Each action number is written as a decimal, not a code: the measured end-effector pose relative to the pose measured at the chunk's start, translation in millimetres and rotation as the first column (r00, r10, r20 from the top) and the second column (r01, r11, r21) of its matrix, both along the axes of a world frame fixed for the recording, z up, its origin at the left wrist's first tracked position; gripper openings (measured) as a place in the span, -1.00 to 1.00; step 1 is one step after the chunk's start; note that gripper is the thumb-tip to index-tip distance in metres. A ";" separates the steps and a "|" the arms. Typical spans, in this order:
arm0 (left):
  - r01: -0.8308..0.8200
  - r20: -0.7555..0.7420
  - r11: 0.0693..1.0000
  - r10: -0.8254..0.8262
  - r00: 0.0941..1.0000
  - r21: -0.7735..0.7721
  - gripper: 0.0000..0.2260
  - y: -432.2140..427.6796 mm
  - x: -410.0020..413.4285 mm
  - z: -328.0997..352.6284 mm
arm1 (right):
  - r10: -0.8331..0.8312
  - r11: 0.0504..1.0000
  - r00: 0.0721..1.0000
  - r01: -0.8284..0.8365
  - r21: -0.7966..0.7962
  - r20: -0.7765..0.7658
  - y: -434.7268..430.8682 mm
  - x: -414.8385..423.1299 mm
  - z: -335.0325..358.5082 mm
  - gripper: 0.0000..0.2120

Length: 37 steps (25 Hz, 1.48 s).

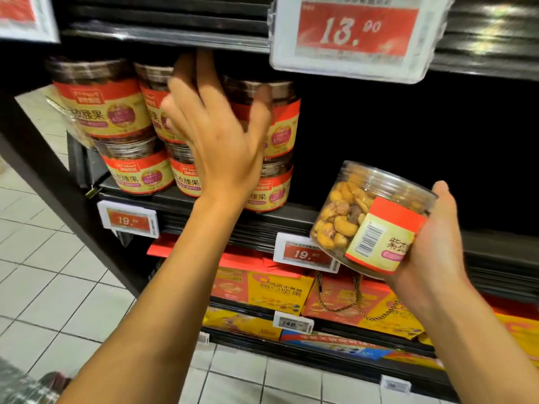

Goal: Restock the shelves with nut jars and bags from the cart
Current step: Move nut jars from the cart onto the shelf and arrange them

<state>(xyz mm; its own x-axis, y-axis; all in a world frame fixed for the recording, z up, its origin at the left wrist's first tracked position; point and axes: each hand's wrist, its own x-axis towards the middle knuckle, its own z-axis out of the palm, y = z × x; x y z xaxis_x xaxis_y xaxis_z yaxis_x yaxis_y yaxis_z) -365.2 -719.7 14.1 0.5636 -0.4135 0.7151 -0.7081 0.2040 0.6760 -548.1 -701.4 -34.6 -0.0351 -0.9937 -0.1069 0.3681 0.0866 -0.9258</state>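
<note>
Two-high stacks of nut jars (105, 109) with red-and-gold labels stand at the left end of the dark middle shelf (180, 201). My left hand (215, 132) reaches in against the upper row. Its fingers are spread and fairly straight, and the thumb lies on the rightmost upper jar (284, 123). My right hand (437, 243) grips a clear jar of mixed nuts (370, 217), tipped on its side, in front of the shelf edge and to the right of the stacks.
Right of the stacked jars the shelf bay (408, 135) is dark. A large 13.00 price tag (355, 33) hangs from the shelf above. Red and yellow gift boxes (280, 290) fill the lower shelves. White tiled floor (52, 287) lies to the left.
</note>
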 end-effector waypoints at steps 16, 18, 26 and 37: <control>0.603 -0.453 0.777 -0.479 0.752 0.181 -0.65 65.0 -51.6 -79.8 | 0.034 0.990 0.924 -0.084 -0.115 -0.382 -34.3 30.8 -3.2 -0.52; 0.624 -0.436 0.764 -0.511 0.741 0.164 -0.71 66.6 -53.1 -77.2 | 0.114 0.985 0.948 -0.148 -0.094 -0.296 -27.1 22.0 -6.2 -0.30; 0.549 -0.505 0.835 -0.461 0.730 0.032 -0.70 69.2 -24.1 -57.9 | -0.061 0.976 0.969 0.008 -0.216 -0.240 -11.4 12.3 17.0 -0.49; 0.628 -0.503 0.778 -0.543 0.672 0.000 -0.79 38.5 23.4 -14.5 | 0.172 0.972 0.967 -0.197 -0.126 -0.188 -36.3 81.7 74.2 -0.66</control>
<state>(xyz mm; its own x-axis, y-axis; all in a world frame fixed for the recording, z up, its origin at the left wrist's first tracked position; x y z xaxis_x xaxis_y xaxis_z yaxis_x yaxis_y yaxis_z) -341.7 -681.2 -0.5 0.3995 -0.8535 0.3347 -0.0832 0.3298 0.9404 -466.4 -737.8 39.7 0.1448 -0.9891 0.0273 0.1897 0.0007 -0.9819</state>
